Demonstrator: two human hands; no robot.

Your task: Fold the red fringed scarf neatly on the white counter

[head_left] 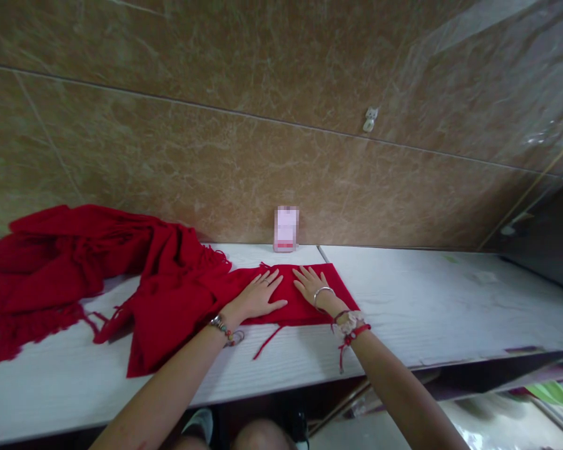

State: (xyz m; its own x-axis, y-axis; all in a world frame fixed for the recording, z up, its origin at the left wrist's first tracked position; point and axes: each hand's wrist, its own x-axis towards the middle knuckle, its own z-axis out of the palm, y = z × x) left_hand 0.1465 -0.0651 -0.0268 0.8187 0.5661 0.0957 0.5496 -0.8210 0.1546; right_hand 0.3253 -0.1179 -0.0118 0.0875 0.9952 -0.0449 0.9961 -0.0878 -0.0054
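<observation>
A red fringed scarf lies on the white tabletop. Its right end is spread flat in a folded strip, while the left part is a loose, crumpled heap with tassels hanging out. My left hand rests palm down on the flat strip, fingers stretched out. On the same strip, nearer its right end, my right hand also presses flat with the fingers spread. Neither hand grips the cloth. One red strand sticks out from the strip's front edge, below and between my hands.
A phone-shaped, pixelated pink object leans against the brown marbled wall behind the scarf. A small white cat figure is fixed higher on the wall. The white tabletop extends right towards a dark panel. A green basin sits low at right.
</observation>
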